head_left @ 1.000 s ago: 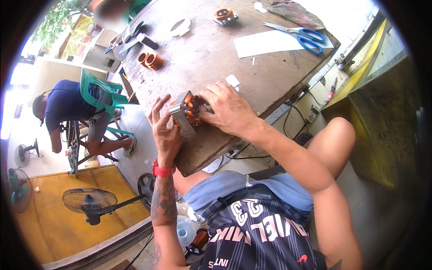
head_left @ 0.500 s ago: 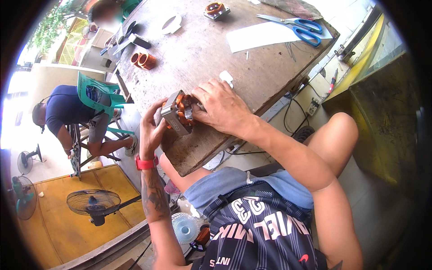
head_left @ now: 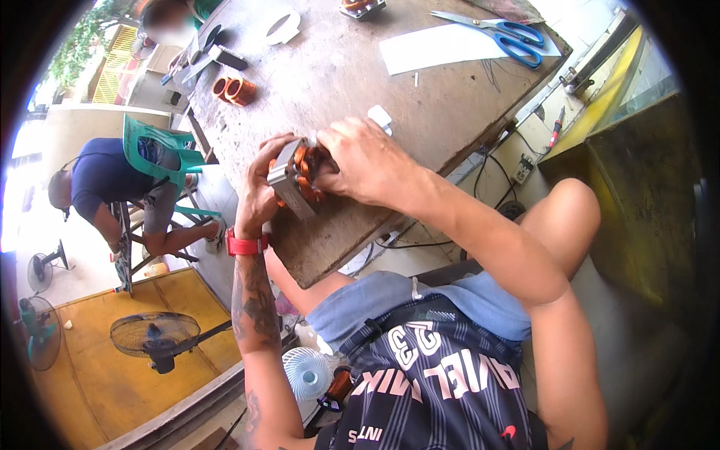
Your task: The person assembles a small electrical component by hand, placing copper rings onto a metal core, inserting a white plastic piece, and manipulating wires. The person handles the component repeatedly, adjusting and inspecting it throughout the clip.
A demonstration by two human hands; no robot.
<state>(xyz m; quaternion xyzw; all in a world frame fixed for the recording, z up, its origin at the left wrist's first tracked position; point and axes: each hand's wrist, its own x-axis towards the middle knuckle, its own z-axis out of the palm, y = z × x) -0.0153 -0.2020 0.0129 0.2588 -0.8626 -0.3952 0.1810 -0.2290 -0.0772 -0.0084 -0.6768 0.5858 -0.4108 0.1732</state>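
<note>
One copper-wound metal core [head_left: 286,180] is being held between my left hand [head_left: 259,187] and right hand [head_left: 366,162] at the table's [head_left: 309,256] near corner: from afar, I am cupping its left side while bunching right fingers against its windings [head_left: 301,162], their tips hiding from view.

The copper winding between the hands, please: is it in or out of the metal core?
At least partly out: orange loops show beyond the metal core, beside the right hand; the inside is hidden.

Worn wooden table [head_left: 322,82]; green plastic chair [head_left: 133,142]; pale floor [head_left: 217,277]; daylight [head_left: 34,217] glaring far left.
</note>
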